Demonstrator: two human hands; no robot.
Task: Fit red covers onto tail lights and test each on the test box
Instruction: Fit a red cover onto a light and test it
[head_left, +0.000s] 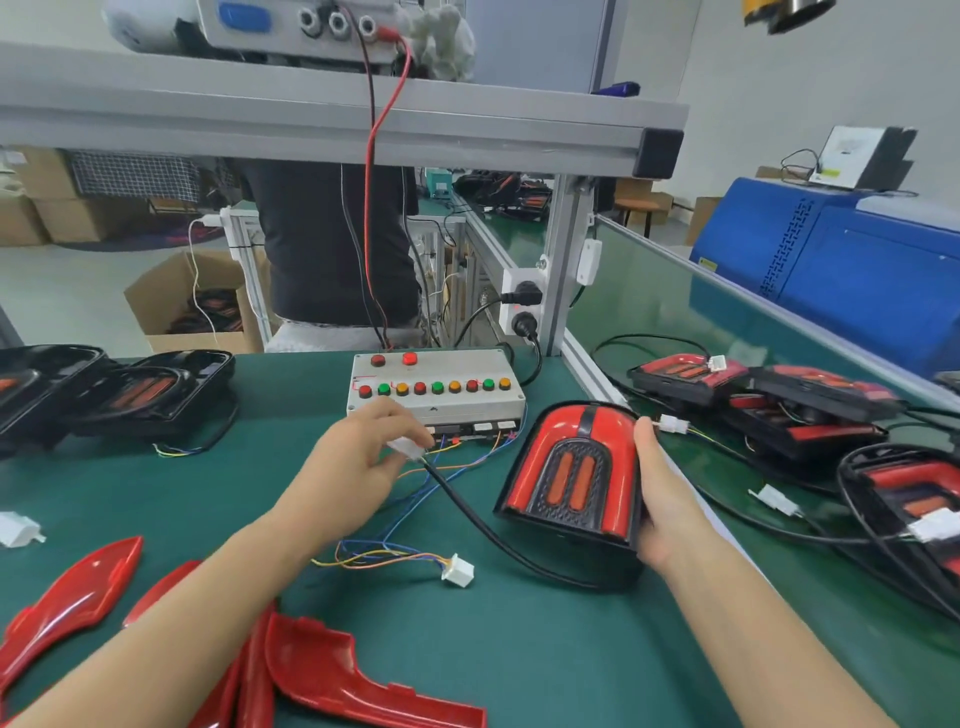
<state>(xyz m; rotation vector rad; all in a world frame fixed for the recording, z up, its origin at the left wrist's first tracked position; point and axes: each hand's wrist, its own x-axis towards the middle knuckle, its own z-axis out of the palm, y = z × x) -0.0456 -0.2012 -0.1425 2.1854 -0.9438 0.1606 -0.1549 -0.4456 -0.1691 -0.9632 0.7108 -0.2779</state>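
Near the left edge of the tabletop, black tail-light housings (119, 389) wait uncovered, and loose red covers (332, 670) lie at the near-left corner. Toward the middle, the left hand (358, 457) pinches a white connector (408, 448) on a black cable (467, 512), held just short of the sockets on the front of the test box (436, 387) at the far edge. A misaligned push could bend pins — or the hand could snag the thin coloured wires (415, 480) lying under it. Further right, the right hand (660, 493) grips the side of the covered tail light (569, 467), propped upright; a tug on the cable could tip it. Finished lights (769, 400) crowd the right edge, their cables tangle-prone.
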